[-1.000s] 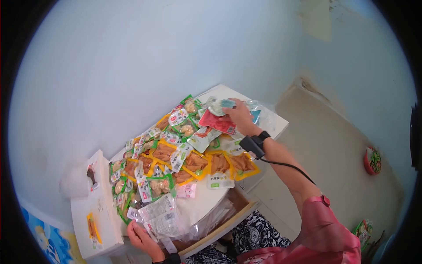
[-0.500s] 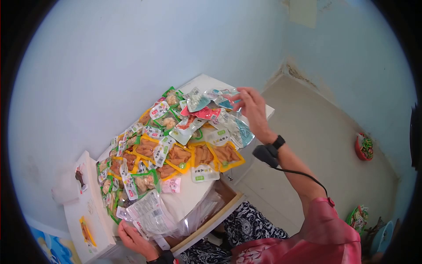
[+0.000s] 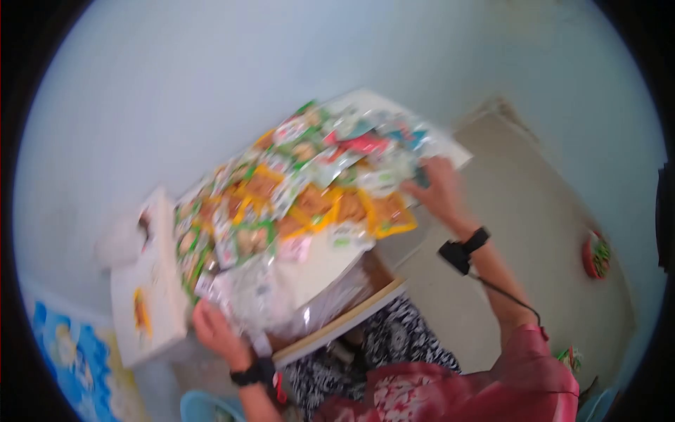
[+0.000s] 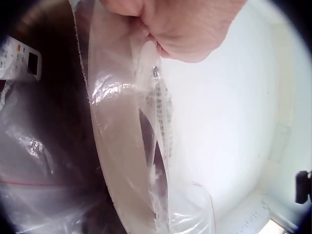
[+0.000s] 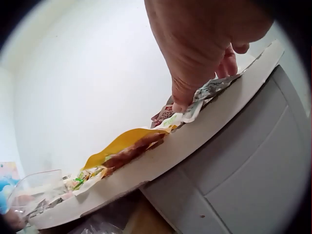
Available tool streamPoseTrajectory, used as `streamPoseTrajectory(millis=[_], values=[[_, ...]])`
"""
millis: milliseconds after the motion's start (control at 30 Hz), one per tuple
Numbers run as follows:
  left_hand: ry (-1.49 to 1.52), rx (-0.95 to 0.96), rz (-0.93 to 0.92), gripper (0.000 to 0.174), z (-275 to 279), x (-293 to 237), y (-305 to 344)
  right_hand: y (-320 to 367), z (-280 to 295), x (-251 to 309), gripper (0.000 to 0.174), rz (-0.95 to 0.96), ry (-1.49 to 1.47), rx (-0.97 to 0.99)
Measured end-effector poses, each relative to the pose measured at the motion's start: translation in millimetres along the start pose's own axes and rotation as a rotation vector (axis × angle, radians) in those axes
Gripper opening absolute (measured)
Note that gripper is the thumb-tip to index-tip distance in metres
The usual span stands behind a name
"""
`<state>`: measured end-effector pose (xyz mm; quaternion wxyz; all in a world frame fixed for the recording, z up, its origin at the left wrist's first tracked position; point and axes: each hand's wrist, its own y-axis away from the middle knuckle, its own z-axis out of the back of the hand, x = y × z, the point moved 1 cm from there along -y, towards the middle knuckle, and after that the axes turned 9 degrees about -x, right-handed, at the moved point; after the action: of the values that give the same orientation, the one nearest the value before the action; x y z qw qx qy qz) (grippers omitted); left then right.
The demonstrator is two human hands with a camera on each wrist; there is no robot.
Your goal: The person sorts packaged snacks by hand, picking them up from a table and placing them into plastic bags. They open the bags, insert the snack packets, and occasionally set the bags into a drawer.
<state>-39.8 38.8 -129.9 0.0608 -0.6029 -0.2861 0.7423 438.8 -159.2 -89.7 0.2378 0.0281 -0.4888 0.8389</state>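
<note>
Head view, left fingers (image 3: 204,320) pinching a crinkled clear bag (image 3: 260,297), right fingers (image 3: 437,169) half-curled round a thin glossy packet (image 5: 213,88)

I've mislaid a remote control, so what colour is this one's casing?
White; the remote control shows best in the left wrist view.

Gap between heaped packets (image 3: 314,202) and drawer (image 3: 344,323), wall (image 3: 204,91) behind

Head view high; both wrist views close.
Worktop (image 3: 320,280) seen from above by head; its edge shared, side-on, by right wrist; left hand (image 3: 221,337) by left.
</note>
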Motion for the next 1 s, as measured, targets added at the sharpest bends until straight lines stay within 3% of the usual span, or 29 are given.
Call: streamPoseTrajectory(millis=[100,200,300,500,600,667,867,1000], values=[[-0.063,0.014,0.001,0.028,0.0,-16.4,0.5,-4.9,-7.4,-4.6,0.05,0.025,0.012,0.065],[0.069,0.033,0.078,0.023,-1.8,-18.3,-1.6,-14.6,0.3,10.5,0.051,-0.146,0.022,0.134],[0.064,0.018,0.092,0.021,-4.3,-26.6,0.1,-25.6,6.3,17.1,0.048,-0.381,-0.077,0.316],[0.076,0.038,0.051,0.021,-1.1,-17.8,-1.0,-15.8,-18.8,-21.7,0.046,-0.479,-0.466,0.313],[-0.022,0.018,0.039,0.022,1.4,-13.0,-0.4,-6.3,-36.9,-40.2,0.05,-0.208,-0.202,0.211],[-0.009,0.048,0.044,0.022,1.3,-18.9,1.5,-2.7,-26.4,-18.4,0.05,-0.209,-0.092,0.153],[-0.02,0.075,0.022,0.02,-1.2,-16.0,-1.7,-20.4,6.8,25.5,0.043,-0.084,0.14,0.268],[-0.085,0.049,-0.037,0.019,-0.1,-11.2,0.4,-21.9,8.8,29.4,0.039,0.058,0.188,0.16]])
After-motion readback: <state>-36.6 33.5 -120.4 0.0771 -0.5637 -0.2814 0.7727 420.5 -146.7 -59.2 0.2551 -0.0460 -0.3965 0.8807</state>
